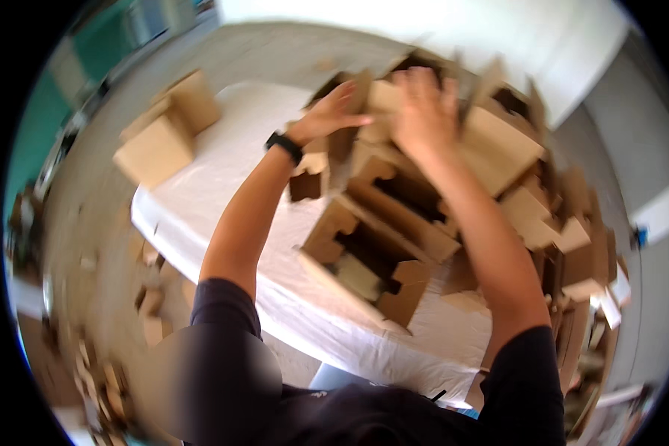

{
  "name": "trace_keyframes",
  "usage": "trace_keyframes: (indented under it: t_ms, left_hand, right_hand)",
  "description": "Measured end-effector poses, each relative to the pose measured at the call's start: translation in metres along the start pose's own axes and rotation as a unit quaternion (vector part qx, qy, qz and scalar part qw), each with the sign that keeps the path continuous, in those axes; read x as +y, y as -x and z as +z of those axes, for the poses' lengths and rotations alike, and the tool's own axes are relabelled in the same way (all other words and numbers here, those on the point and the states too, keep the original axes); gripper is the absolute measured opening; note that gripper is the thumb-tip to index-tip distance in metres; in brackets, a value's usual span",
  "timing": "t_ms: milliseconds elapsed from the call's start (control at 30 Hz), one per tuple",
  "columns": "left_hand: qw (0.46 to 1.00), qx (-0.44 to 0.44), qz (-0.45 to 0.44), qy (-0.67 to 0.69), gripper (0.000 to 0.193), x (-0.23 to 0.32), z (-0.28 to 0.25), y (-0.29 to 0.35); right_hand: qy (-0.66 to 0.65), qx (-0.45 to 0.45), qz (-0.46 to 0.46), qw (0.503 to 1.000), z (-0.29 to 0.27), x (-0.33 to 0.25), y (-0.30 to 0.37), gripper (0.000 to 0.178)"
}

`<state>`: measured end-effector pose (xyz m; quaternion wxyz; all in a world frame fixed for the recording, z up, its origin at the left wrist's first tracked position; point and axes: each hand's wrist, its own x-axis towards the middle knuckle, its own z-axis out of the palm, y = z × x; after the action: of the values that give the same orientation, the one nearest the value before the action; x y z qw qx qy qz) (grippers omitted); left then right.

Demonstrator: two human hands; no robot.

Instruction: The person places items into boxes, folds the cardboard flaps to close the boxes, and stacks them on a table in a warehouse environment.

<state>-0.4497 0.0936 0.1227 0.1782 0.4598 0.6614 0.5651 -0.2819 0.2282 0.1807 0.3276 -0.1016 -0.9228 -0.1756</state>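
The left hand (325,117), a black watch (285,147) on its wrist, reaches to 12 o'clock with its fingers stretched out and its thumb spread, nothing seen closed in it; it is beside the box (383,102) that lies between the two hands. The right hand (425,115), at 1 o'clock, is blurred over the same box's right side, and whether it grasps the cardboard cannot be told.

Nearer the body, toward 5 o'clock, an open box (407,291) sits on the tabletop (214,157) and has something pale inside. Another open box (385,207) lies just beyond it. A small notched carton (316,165) stands below the left wrist. At 2 o'clock, a larger carton (502,149) is near the right forearm, with more boxes (531,215) crowded toward 3 o'clock. Two cartons (154,152) are at 10 o'clock, well apart from the hands.
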Motion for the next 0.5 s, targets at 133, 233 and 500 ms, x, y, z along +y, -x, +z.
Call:
trace_keyframes:
  t_ms: [133, 233, 500]
  left_hand:
    - [0.984, 0.107, 0.072, -0.122, 0.096, -0.004, -0.056, 0.047]
    - [0.911, 0.221, 0.068, -0.343, 0.082, -0.04, -0.116, 0.093]
    - [0.577, 0.259, -0.364, -0.684, 0.083, -0.131, -0.349, 0.207]
  right_hand:
    - [-0.033, 0.051, -0.042, 0.997, -0.033, -0.006, 0.017, 0.065]
    - [-0.082, 0.049, -0.083, 0.992, -0.063, -0.015, 0.043, 0.061]
    - [-0.136, -0.089, -0.096, 0.982, -0.082, 0.001, 0.116, 0.054]
